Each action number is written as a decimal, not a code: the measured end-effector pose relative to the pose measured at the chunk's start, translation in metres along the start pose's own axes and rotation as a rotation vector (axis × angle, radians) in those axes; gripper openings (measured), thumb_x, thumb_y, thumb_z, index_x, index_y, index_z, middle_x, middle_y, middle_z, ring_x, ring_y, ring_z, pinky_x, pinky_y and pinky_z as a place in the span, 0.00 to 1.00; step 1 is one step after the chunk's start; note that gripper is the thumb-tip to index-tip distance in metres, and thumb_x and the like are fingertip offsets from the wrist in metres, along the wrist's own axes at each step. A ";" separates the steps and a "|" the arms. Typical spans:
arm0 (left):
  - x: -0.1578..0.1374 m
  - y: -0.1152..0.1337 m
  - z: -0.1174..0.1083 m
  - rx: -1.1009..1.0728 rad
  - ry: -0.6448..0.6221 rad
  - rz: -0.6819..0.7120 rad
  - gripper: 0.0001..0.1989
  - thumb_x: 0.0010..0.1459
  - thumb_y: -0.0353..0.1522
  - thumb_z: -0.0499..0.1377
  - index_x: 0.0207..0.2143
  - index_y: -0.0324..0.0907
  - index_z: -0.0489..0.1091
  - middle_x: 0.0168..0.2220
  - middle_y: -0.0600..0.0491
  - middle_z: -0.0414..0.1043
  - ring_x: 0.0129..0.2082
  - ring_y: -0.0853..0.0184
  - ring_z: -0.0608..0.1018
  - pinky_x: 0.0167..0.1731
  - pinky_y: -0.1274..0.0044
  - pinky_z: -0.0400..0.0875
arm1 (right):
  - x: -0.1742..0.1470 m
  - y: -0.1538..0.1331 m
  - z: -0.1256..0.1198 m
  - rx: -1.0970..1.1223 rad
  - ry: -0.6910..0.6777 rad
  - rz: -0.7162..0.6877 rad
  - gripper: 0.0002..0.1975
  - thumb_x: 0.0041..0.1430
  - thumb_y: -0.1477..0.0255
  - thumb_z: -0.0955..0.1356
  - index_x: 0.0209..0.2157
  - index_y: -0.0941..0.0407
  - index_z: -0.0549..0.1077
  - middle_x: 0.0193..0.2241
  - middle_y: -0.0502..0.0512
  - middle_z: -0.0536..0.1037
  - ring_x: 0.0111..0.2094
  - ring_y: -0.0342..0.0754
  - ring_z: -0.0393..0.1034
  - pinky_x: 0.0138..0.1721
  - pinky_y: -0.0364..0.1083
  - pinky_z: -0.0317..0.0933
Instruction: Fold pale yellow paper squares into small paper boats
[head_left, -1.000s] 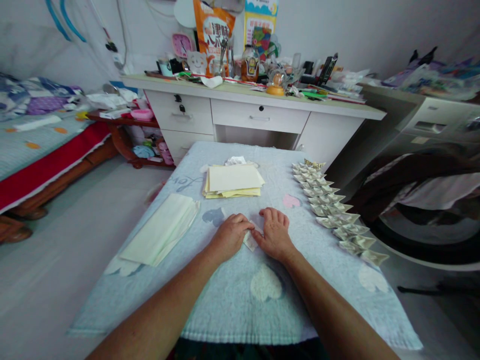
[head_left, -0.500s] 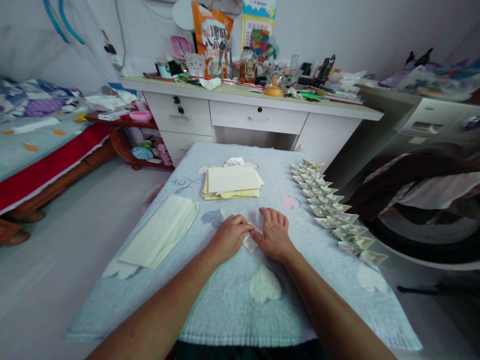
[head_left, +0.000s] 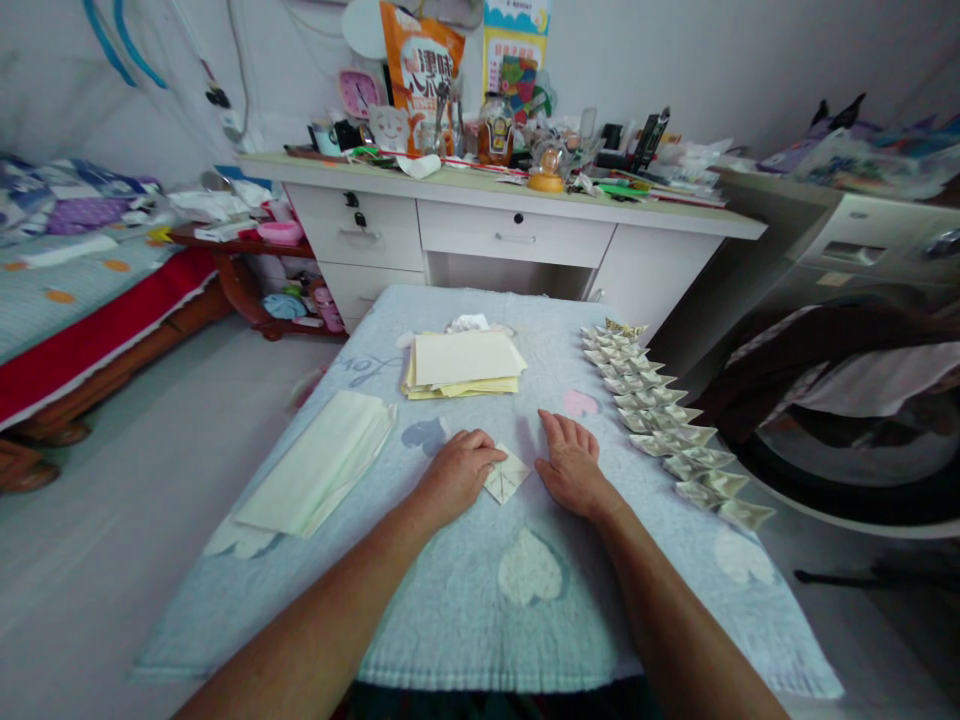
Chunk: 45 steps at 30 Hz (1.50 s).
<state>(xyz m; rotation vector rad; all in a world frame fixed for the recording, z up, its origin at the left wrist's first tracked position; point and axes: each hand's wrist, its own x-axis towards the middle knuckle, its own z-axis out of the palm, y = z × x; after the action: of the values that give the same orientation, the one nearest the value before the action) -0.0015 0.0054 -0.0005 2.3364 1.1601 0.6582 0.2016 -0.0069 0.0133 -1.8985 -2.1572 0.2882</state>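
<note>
A small folded paper square (head_left: 509,477), turned cornerwise with crease lines on it, lies on the cloth-covered table. The thumb and fingers of my left hand (head_left: 459,472) are closed on its left side, hiding that edge. Just right of its right corner rests my right hand (head_left: 574,466), open and holding nothing, fingers stretched forward. Beyond the hands sits a stack of cream and yellow paper sheets (head_left: 469,358). To the left lies a bundle of pale green paper (head_left: 319,465). A row of folded paper boat shapes (head_left: 660,412) runs along the right side.
The table is covered by a blue cloth (head_left: 420,620) with heart prints. A white crumpled tissue (head_left: 469,322) lies behind the stack. Past the table stands a cluttered white desk (head_left: 517,235). A front-loading washing machine (head_left: 847,270) is at right, a bed (head_left: 82,300) at left.
My right hand has moved right, off the folded paper square, uncovering more of it. My left hand keeps its hold on the paper's left side.
</note>
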 end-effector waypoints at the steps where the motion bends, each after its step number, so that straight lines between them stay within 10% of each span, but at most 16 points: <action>1: 0.000 0.000 0.000 -0.006 0.002 0.003 0.15 0.57 0.23 0.54 0.43 0.42 0.75 0.39 0.50 0.71 0.42 0.64 0.70 0.46 0.71 0.66 | 0.000 0.000 0.000 0.014 0.026 -0.016 0.31 0.54 0.73 0.63 0.60 0.57 0.56 0.57 0.63 0.61 0.56 0.57 0.52 0.57 0.57 0.43; 14: 0.000 -0.002 -0.003 0.016 0.185 -0.093 0.17 0.51 0.31 0.62 0.46 0.44 0.70 0.45 0.50 0.71 0.47 0.58 0.68 0.50 0.66 0.61 | 0.000 -0.025 0.011 0.140 0.075 -0.169 0.11 0.53 0.66 0.69 0.36 0.56 0.68 0.39 0.56 0.67 0.43 0.53 0.58 0.47 0.51 0.51; 23: 0.003 0.000 -0.010 -0.691 0.105 -0.281 0.10 0.55 0.37 0.59 0.29 0.38 0.71 0.23 0.57 0.66 0.24 0.71 0.68 0.26 0.79 0.60 | 0.002 -0.026 0.003 0.652 0.136 -0.270 0.11 0.56 0.67 0.68 0.39 0.56 0.68 0.36 0.53 0.70 0.40 0.48 0.63 0.43 0.47 0.57; 29: 0.003 0.003 -0.009 -0.943 0.092 -0.328 0.10 0.52 0.37 0.62 0.29 0.38 0.68 0.22 0.60 0.65 0.22 0.75 0.66 0.24 0.82 0.58 | 0.005 -0.025 0.003 0.969 -0.037 -0.152 0.16 0.56 0.60 0.68 0.22 0.57 0.67 0.22 0.47 0.64 0.25 0.41 0.59 0.26 0.41 0.53; 45: 0.002 0.013 -0.015 -1.261 0.218 -0.446 0.11 0.50 0.35 0.63 0.32 0.39 0.64 0.25 0.55 0.72 0.23 0.71 0.75 0.19 0.83 0.64 | 0.005 -0.035 0.006 1.373 -0.204 -0.151 0.17 0.49 0.60 0.73 0.37 0.57 0.75 0.32 0.52 0.77 0.36 0.47 0.70 0.42 0.47 0.62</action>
<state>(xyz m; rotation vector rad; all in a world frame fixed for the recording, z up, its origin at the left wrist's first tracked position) -0.0011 0.0023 0.0189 0.9404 0.8672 1.0580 0.1664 -0.0065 0.0188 -0.8887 -1.3922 1.4775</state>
